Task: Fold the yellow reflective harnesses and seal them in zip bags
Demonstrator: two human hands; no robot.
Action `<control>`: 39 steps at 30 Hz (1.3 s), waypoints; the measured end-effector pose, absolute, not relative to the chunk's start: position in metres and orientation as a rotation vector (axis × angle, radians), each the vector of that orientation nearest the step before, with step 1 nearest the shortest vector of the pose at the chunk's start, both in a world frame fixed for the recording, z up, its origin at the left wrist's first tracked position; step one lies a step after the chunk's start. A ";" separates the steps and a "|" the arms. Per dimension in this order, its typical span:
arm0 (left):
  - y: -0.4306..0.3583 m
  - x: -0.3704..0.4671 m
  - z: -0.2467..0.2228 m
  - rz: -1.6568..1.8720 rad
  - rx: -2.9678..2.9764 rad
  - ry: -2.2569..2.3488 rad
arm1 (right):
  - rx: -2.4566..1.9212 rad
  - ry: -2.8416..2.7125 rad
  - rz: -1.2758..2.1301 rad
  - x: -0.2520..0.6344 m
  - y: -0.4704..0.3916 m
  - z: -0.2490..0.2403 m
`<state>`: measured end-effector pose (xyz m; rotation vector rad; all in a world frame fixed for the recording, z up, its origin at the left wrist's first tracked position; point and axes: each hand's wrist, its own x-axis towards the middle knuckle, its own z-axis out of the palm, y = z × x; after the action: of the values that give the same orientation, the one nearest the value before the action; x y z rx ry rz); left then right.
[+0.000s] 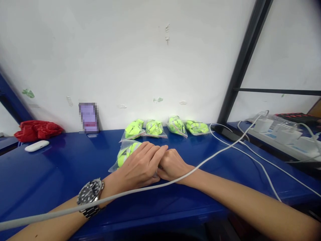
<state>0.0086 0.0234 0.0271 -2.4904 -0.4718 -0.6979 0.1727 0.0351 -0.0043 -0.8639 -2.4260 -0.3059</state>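
A clear zip bag [125, 154] with neon-yellow reflective strapping inside lies on the blue table near its front. Over the bag's right part lies my left hand [144, 164], fingers bent and pressed onto it. My right hand [172, 164] is curled into a fist against the left fingertips, at the bag's right end; its fingers seem to pinch the bag's edge, though that spot is mostly hidden. Behind my hands, along the wall, sit several similar bags, among them one bag [134, 129] at the left and one bag [197, 127] at the right.
A white cable [160, 185] hangs across the view in front of my wrists. At left are a red bundle [37, 130], a white earbud case [37, 146] and a phone [89, 117] against the wall. Chargers [263, 125] on a power strip and a dark phone [225, 132] occupy the right.
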 end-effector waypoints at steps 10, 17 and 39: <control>0.049 -0.036 0.041 -0.428 -2.625 -0.900 | -0.873 -2.314 0.361 0.189 0.040 0.012; 0.048 -0.019 0.023 -0.603 -2.562 -0.856 | -0.843 -2.182 0.568 0.174 0.030 0.002; 0.051 -0.009 0.031 -1.221 -2.336 -1.066 | -0.604 -2.326 -0.263 0.217 0.031 0.053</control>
<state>-0.0092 0.0507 0.0312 -2.3357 -1.0663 -1.2213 0.2165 0.0313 0.0525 -0.6043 -2.3265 -0.2627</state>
